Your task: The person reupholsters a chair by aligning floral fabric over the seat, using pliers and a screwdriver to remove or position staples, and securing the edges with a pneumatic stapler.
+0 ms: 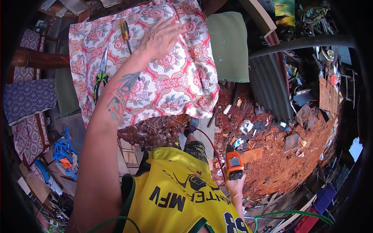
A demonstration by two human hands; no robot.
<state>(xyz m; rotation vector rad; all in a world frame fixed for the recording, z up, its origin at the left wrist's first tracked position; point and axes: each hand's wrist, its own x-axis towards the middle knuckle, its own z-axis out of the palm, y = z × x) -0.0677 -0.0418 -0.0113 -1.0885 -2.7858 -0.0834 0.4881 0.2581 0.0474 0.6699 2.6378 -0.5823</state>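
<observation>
My left hand (160, 39) lies on a red, white and pink floral fabric (163, 95), fingers stretched out flat. The fabric is spread over a padded piece with dark carved wood (155, 132) below its near edge. Left of my hand is a screwdriver (124, 31) with a yellow and black handle, its shaft partly hidden by my forearm. Long-nose pliers (101, 73) with green and black handles lie farther left. Low on the right, my right hand (235, 185) grips an orange and black handheld tool (234, 161) resembling a staple gun. A red cord runs beside it.
A green fabric piece (230, 46) with a few staples sits right of the floral cover. Corrugated sheet (268, 85) and reddish ground (272, 167) strewn with scraps are beyond it. At left are a dark patterned cushion (29, 97) and blue straps (64, 149). A green cord (295, 212) crosses the lower right.
</observation>
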